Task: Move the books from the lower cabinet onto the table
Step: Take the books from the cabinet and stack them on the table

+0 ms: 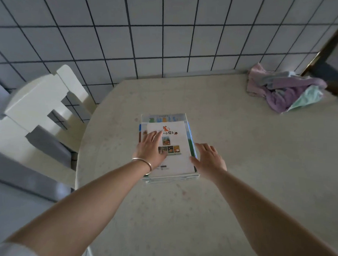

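Top book (175,139) white w/ orange dog, table (240,169) cream speckled, cloth (286,90) lilac/mint, wall tiles (110,38) white w/ dark grout.

The left hand (150,148) hides part of the top book's (173,139) cover (its title partly unreadable).

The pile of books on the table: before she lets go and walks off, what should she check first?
1. Book stack fully on the table: ok.
2. Stack squared up: not ok, lower books stick out at the far and left edges.
3. Left hand flat on the top cover: ok.
4. Right hand at the stack's right edge, fingers open: ok.
5. Clothes clear of the stack: ok.
6. More books left in the cabinet: cannot tell, cabinet not in view.
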